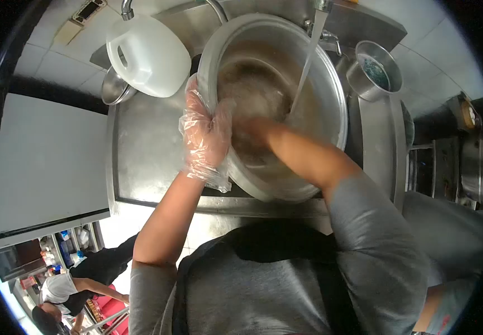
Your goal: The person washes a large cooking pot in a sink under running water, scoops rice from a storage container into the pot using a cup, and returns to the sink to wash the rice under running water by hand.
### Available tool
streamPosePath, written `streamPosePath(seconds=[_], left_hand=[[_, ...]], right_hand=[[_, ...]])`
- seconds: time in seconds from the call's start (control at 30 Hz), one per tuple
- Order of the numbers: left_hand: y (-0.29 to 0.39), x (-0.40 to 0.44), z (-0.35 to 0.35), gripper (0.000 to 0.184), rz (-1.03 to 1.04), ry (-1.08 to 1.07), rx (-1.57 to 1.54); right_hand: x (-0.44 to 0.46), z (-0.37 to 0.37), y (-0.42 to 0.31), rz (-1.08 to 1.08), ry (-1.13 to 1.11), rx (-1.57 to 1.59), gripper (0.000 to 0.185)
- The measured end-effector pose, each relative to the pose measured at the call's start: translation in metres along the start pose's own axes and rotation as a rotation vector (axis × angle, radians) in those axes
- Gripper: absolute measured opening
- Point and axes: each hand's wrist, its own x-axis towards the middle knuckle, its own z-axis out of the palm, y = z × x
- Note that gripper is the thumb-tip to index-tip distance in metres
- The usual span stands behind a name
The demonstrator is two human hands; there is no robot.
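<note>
The big metal pot (326, 100) sits in the middle of the steel counter (149, 145), with murky water (247, 84) inside and a stream falling in from the tap (323, 5). The person's left hand (205, 134), in a clear plastic glove, has its grip closed over the pot's left rim. The right hand (252, 129) is down inside the pot, too blurred for me to tell how open its grip is or whether it has hold of anything. A white jug (155, 61) stands at the back left beside a small bowl (114, 92); a smaller pot (358, 84) sits to the right.
</note>
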Motion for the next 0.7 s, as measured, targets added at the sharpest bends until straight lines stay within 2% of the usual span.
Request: streamPosePath(seconds=[0.07,0.17,0.23,0.4,0.43,0.5,0.6,0.7], left_hand=[[0.002,0.001,-0.001,0.060,-0.047,-0.017,-0.008],[-0.005,-0.001,0.001,0.061,-0.025,-0.011,-0.037],[-0.012,0.001,0.002,0.062,0.023,0.012,-0.029],[0.003,0.001,-0.002,0.061,-0.105,-0.058,-0.034],[0.007,0.001,-0.003,0.060,-0.147,-0.087,-0.029],[-0.003,0.000,-0.002,0.061,-0.095,-0.054,-0.031],[-0.008,-0.001,-0.001,0.062,-0.063,-0.031,-0.024],[-0.003,-0.001,-0.002,0.063,-0.044,-0.023,0.006]], right_hand=[[0.041,-0.019,0.023,0.126,0.098,-0.023,0.031],[0.061,-0.048,0.083,0.346,0.082,-0.100,0.032],[0.039,-0.059,0.118,0.437,0.058,-0.131,0.032],[-0.042,-0.060,0.145,0.522,-0.134,-0.219,0.032],[-0.057,-0.057,0.140,0.510,-0.194,-0.239,0.032],[-0.083,-0.048,0.124,0.459,-0.315,-0.277,0.033],[-0.114,-0.044,0.065,0.328,-0.501,-0.263,0.033],[-0.113,-0.052,-0.016,0.302,-0.618,0.013,0.033]])
